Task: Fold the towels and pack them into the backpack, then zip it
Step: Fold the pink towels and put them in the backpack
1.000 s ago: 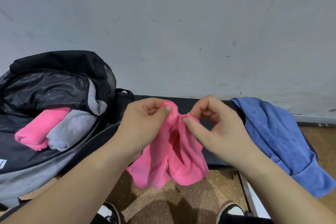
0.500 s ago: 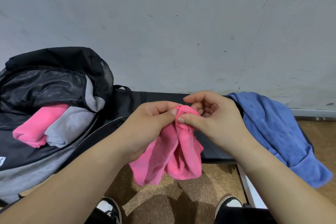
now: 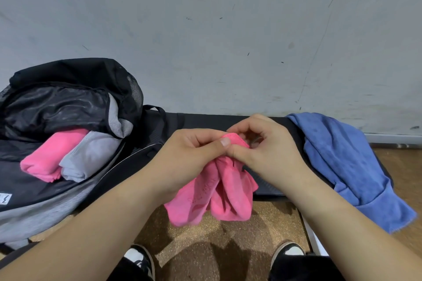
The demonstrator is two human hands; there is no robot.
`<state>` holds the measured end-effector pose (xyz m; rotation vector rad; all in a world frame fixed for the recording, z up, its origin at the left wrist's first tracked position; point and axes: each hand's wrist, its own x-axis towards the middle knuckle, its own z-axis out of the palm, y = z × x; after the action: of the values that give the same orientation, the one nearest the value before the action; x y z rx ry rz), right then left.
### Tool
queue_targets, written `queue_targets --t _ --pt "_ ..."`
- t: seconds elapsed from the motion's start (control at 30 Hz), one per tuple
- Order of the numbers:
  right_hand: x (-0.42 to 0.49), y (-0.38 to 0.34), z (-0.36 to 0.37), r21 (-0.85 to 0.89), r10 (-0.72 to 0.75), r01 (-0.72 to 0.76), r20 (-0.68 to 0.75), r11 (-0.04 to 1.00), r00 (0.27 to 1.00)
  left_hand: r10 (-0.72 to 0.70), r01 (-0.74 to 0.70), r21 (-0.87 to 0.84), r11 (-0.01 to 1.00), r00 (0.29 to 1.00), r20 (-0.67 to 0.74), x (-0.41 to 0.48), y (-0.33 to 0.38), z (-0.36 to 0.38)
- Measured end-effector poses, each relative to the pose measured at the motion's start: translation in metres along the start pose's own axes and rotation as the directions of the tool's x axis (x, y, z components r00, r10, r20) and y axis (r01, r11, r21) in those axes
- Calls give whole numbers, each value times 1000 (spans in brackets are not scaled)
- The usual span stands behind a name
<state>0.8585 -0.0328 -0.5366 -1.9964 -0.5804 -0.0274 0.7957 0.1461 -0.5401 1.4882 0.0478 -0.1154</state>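
A pink towel (image 3: pixel 219 194) hangs bunched in front of me, held up by its top edge. My left hand (image 3: pixel 189 157) pinches that edge between thumb and fingers. My right hand (image 3: pixel 269 150) pinches the same edge right beside it, thumbs touching. At the left lies an open black and grey backpack (image 3: pixel 68 102), holding a folded pink towel (image 3: pixel 50 157) and a folded grey towel (image 3: pixel 91 155). A crumpled blue towel (image 3: pixel 349 166) lies at the right.
The backpack and blue towel rest on a low black bench (image 3: pixel 205 121) against a scuffed grey wall (image 3: pixel 228 29). Below the hands is cork-coloured floor (image 3: pixel 205 235), with my two black and white shoes at the bottom edge.
My two hands have come together, bringing the pinched parts of the pink towel's top edge into one bunch. The towel hangs narrower than before.
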Motion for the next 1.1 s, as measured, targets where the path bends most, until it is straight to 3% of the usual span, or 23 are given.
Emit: queue_targets --t 0.07,0.3,0.37,0.5,0.67,0.97,1.1 --pt "0 1 -3 18 -30 30 29 999 999 2 -2 0 1000 1000 -5 1 1 -1" --pt "0 1 -4 325 40 -36 -6 945 999 -23 26 -100 995 999 29 1 4 -5" --pt "1 2 -3 435 87 -72 -14 898 996 -42 53 -156 986 997 72 0 7 -5" --pt "1 0 -7 605 162 -147 31 783 986 -36 40 -63 997 997 72 -1 7 -6" --pt "2 3 -6 539 52 -83 73 838 996 -43 43 -53 998 999 3 -2 8 -4" --pt "1 1 -3 528 208 -204 53 825 977 8 -8 -34 999 1000 18 -3 11 0" --pt "0 0 -3 283 143 -142 18 948 990 48 -48 -54 997 999 -1 -5 13 2"
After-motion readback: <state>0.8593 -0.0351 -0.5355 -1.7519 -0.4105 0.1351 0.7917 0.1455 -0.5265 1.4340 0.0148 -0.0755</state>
